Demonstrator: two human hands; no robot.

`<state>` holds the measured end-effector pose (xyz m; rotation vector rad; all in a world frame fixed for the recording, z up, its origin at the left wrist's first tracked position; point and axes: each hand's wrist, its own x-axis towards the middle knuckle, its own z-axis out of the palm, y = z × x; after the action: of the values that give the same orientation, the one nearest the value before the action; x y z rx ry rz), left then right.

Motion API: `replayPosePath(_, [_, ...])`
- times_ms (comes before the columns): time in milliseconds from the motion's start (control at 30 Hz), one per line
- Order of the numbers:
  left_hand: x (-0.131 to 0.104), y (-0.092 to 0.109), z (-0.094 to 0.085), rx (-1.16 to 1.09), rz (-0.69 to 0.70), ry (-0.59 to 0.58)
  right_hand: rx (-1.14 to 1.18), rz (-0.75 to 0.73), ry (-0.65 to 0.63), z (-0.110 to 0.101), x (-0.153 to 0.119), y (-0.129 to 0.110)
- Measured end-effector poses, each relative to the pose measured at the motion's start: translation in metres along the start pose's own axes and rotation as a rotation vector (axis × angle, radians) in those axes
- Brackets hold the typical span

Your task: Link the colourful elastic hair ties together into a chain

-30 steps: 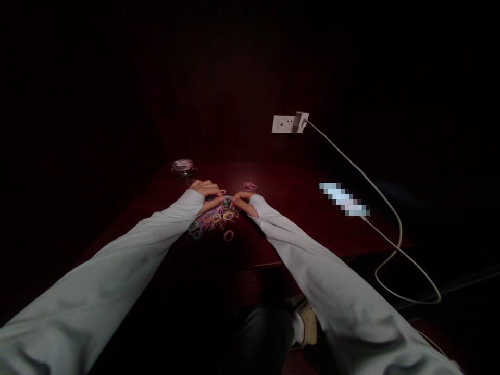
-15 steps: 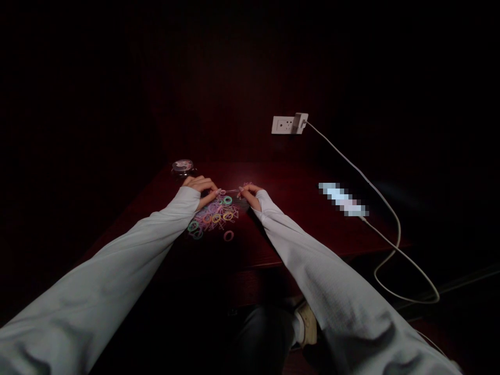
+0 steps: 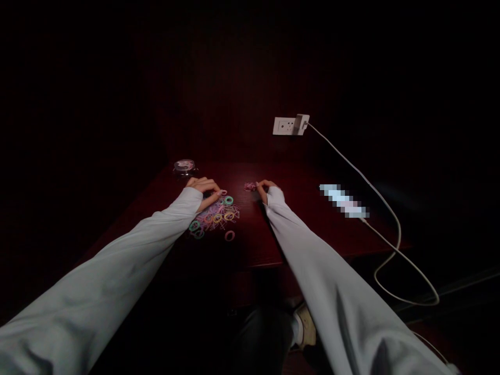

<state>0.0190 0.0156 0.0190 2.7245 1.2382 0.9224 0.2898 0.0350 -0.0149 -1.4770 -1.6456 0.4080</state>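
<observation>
L hand (image 3: 203,187) at multicol. band pile (image 3: 217,214), R hand (image 3: 267,188) at sm. pink pile (image 3: 249,186); 1 tub (image 3: 184,166) behind.

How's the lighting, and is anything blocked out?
Head view: most background nearly black; faint sheen on the dark red wooden table; the pale elongated object at right is pixelated; fine detail is lost in the multicoloured pile of small bands.

There are 2 band piles (image 3: 215,211) (image 3: 249,186), 1 container (image 3: 184,166), 1 socket (image 3: 283,126), 1 charger (image 3: 302,123).

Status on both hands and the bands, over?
Left hand at the mixed band pile, grip unclear. Right hand at the small pink cluster, grip unclear too. White cable off right, apart from both hands.
</observation>
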Motion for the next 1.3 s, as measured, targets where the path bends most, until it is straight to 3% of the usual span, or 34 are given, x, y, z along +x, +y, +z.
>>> replayPosePath(100, [-0.001,0.0,0.001,0.003,0.009,0.021,-0.299,0.121,0.05,-0.012,0.005,0.006])
replayPosePath(267, [-0.001,0.004,0.0,0.016,0.014,0.026,-0.556,-0.176,0.06,-0.004,0.003,0.002])
replayPosePath(400, [-0.001,0.004,0.0,0.023,0.02,0.029,-0.618,-0.233,0.066,0.001,0.004,0.004])
replayPosePath(800, [-0.003,-0.007,0.004,0.036,0.013,0.028,-0.36,-0.098,0.043,-0.002,-0.003,-0.001])
replayPosePath(1067, [0.0,-0.009,0.01,0.026,0.007,0.004,-0.113,-0.362,-0.31,-0.005,-0.02,-0.014])
replayPosePath(1300, [-0.002,-0.002,0.001,0.024,0.032,0.016,-0.181,-0.454,-0.304,0.0,-0.035,-0.026])
